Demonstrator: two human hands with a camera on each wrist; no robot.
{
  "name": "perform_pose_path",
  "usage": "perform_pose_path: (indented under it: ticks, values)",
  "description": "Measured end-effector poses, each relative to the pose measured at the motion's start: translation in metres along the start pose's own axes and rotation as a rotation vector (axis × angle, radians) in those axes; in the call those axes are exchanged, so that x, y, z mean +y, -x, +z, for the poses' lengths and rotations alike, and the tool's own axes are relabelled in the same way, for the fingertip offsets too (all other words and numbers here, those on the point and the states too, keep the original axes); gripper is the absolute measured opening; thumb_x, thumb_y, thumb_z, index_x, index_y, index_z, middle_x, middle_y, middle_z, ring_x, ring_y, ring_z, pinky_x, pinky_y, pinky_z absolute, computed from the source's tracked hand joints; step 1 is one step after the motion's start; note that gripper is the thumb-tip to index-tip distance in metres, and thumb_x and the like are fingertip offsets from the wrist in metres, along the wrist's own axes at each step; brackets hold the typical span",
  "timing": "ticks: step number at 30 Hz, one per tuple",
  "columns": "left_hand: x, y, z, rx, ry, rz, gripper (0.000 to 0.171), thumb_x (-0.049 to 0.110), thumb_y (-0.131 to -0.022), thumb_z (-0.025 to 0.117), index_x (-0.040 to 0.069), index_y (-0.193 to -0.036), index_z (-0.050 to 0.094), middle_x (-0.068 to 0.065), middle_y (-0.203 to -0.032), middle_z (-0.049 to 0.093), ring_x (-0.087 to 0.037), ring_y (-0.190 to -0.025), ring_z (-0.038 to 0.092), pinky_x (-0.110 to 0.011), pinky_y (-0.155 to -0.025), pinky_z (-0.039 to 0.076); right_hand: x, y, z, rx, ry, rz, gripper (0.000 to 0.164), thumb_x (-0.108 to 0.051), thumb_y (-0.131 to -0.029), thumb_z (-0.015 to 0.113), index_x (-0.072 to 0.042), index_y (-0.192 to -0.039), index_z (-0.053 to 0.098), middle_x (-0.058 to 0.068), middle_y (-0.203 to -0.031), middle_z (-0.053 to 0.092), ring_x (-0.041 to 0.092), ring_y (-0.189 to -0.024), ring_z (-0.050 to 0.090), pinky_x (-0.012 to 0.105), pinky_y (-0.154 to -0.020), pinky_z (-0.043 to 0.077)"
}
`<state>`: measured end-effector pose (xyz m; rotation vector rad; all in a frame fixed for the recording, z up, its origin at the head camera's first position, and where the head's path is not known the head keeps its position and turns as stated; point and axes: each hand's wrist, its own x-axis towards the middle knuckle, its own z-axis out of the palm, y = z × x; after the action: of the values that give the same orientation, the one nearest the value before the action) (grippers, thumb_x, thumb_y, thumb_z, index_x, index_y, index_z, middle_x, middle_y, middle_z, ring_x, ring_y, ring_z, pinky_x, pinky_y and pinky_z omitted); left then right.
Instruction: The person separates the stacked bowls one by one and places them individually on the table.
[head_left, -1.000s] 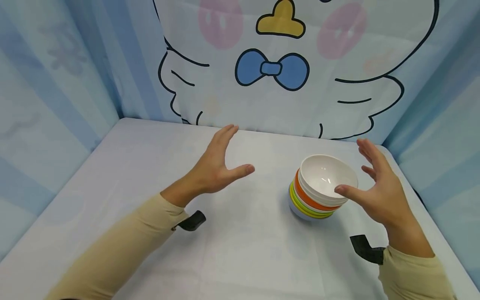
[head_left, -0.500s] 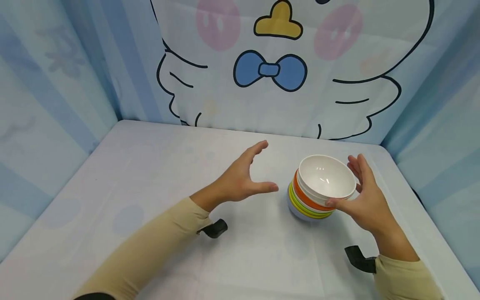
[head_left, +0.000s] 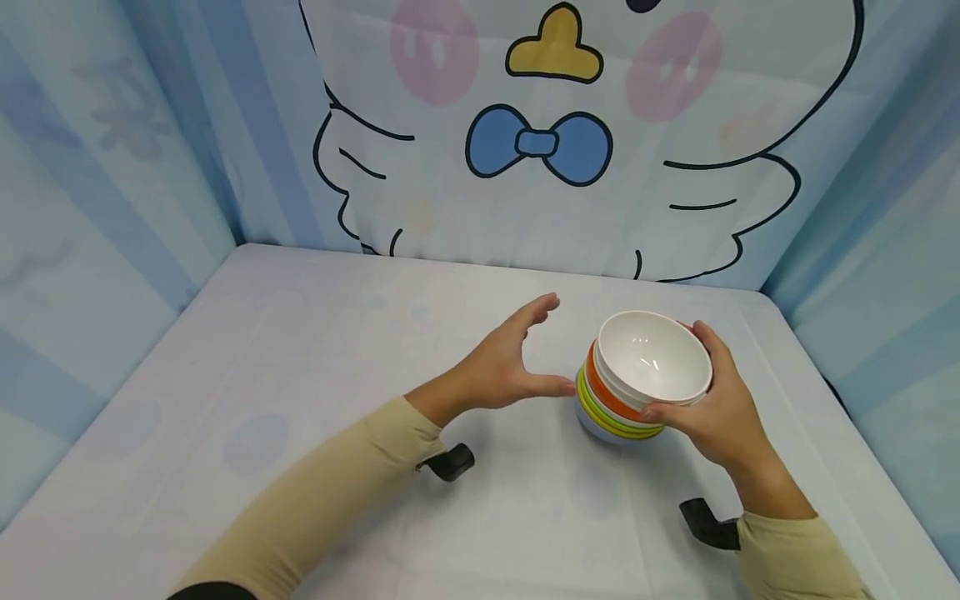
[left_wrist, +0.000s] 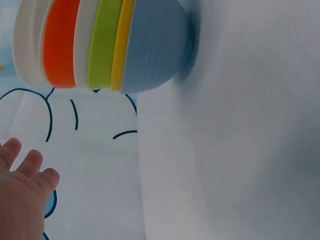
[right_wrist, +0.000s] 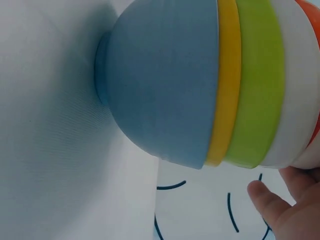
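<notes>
A stack of nested bowls stands upright on the white table (head_left: 420, 517), right of centre. On top is a white bowl (head_left: 652, 354), with another white one just under it. Below come an orange bowl (left_wrist: 61, 45), a white one, a green bowl (right_wrist: 260, 85), a yellow one and a light blue bowl (right_wrist: 160, 85) at the bottom. My right hand (head_left: 716, 412) holds the upper bowls from the right, thumb in front and fingers around the far side. Spread beside the stack's left side, my left hand (head_left: 495, 371) has its thumb tip right at the green and yellow rims.
Behind the table hangs a cloth (head_left: 525, 217) printed with a cartoon figure and a blue bow tie. Blue patterned curtains (head_left: 90, 208) close in both sides. A black wrist mount (head_left: 450, 462) juts from the left sleeve, another (head_left: 708, 525) from the right.
My left hand has moved right, up to the stack. My right hand has come in from the right and closed around the upper bowls. The stack stays in place.
</notes>
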<state>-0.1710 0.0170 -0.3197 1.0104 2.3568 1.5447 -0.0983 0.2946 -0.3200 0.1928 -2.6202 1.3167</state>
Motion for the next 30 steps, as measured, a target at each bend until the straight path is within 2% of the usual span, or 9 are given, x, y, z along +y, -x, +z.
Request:
perform_pose_path:
  ticks: [8, 13, 17, 22, 26, 30]
  values:
    - [0.008, -0.017, 0.013, -0.053, -0.016, 0.009, 0.108, 0.036, -0.078, 0.087, 0.012, -0.159, 0.020, -0.002, -0.162, 0.028, -0.014, -0.145, 0.029, -0.043, -0.114, 0.032, 0.005, 0.001, 0.003, 0.020, -0.027, -0.022, 0.119, 0.000, -0.072, 0.088, -0.006, -0.160, 0.009, 0.018, -0.155, 0.033, 0.035, -0.130, 0.040, 0.006, -0.090, 0.039]
    - [0.014, -0.028, 0.020, -0.103, -0.011, 0.011, 0.110, 0.035, -0.077, 0.087, 0.012, -0.160, 0.018, -0.002, -0.162, 0.025, -0.015, -0.146, 0.027, -0.041, -0.113, 0.033, 0.010, 0.002, 0.004, 0.013, -0.063, -0.031, 0.115, 0.001, -0.076, 0.086, -0.006, -0.160, 0.008, 0.020, -0.156, 0.031, 0.021, -0.131, 0.041, 0.007, -0.092, 0.039]
    - [0.017, -0.038, 0.026, -0.142, 0.002, 0.015, 0.112, 0.034, -0.077, 0.088, 0.013, -0.160, 0.015, -0.002, -0.163, 0.022, -0.016, -0.147, 0.025, -0.040, -0.113, 0.033, 0.012, 0.002, 0.004, 0.012, -0.098, -0.066, 0.115, 0.006, -0.075, 0.085, -0.005, -0.160, 0.008, 0.021, -0.156, 0.031, 0.009, -0.128, 0.041, 0.008, -0.094, 0.040]
    - [0.019, -0.050, 0.034, -0.188, 0.061, 0.040, 0.116, 0.030, -0.076, 0.088, 0.013, -0.161, 0.011, -0.005, -0.160, 0.024, -0.015, -0.142, 0.030, -0.033, -0.111, 0.036, 0.013, 0.001, 0.003, 0.019, -0.115, -0.099, 0.113, 0.009, -0.074, 0.084, -0.003, -0.159, 0.011, 0.021, -0.155, 0.032, 0.002, -0.125, 0.041, 0.008, -0.093, 0.041]
    - [0.019, -0.057, 0.040, -0.210, 0.118, 0.048, 0.119, 0.024, -0.074, 0.089, 0.013, -0.161, 0.009, -0.005, -0.154, 0.030, -0.011, -0.131, 0.039, -0.026, -0.102, 0.042, 0.013, 0.000, 0.003, 0.020, -0.128, -0.094, 0.113, 0.010, -0.073, 0.083, -0.003, -0.159, 0.011, 0.021, -0.155, 0.032, 0.001, -0.123, 0.041, 0.008, -0.092, 0.041]
    - [0.021, -0.061, 0.045, -0.216, 0.139, 0.050, 0.120, 0.023, -0.072, 0.091, 0.013, -0.161, 0.011, -0.002, -0.152, 0.033, -0.009, -0.126, 0.040, -0.022, -0.098, 0.043, 0.014, 0.001, 0.003, 0.022, -0.139, -0.081, 0.112, 0.011, -0.073, 0.083, -0.003, -0.159, 0.012, 0.021, -0.154, 0.032, 0.002, -0.123, 0.041, 0.007, -0.092, 0.041]
